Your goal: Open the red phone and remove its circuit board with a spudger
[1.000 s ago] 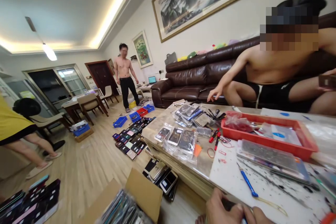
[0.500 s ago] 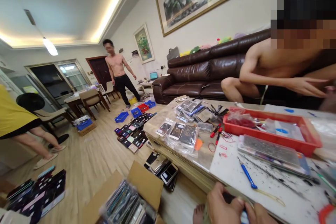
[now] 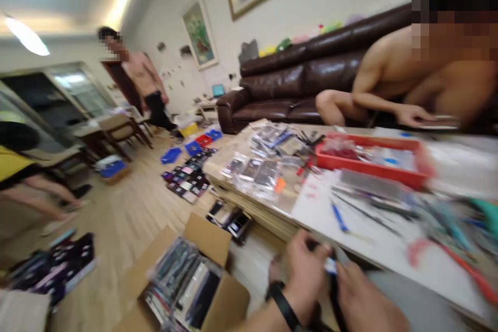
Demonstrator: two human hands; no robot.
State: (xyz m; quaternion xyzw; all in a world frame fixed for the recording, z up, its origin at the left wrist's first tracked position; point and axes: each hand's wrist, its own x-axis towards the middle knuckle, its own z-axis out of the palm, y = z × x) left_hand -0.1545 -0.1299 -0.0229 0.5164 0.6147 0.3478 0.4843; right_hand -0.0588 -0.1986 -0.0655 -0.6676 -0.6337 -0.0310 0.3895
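Close together at the table's near edge, both my hands are closed around a dark, slim object [image 3: 334, 293] with a small blue-and-white spot on top. My left hand [image 3: 305, 270], with a black band on its wrist, grips its far left side. My right hand [image 3: 361, 295] closes on it from the right, fingers partly hidden. Blur and the hands keep me from telling its kind. Beyond them on the white tabletop [image 3: 311, 207] lies a blue-handled tool [image 3: 340, 218]. A grey flat case [image 3: 369, 187] sits behind that.
A red tray [image 3: 373, 163] with bags stands further back. Bagged phones [image 3: 266, 174] lie on the table's left part. Below, an open cardboard box [image 3: 237, 290] holds packed phones. More phones [image 3: 190, 174] cover the floor. One person [image 3: 385, 67] sits on the sofa; others stand left.
The view has swung right and down, so my hands and forearms show more fully. The seated person now holds a flat thing. The standing person has turned.
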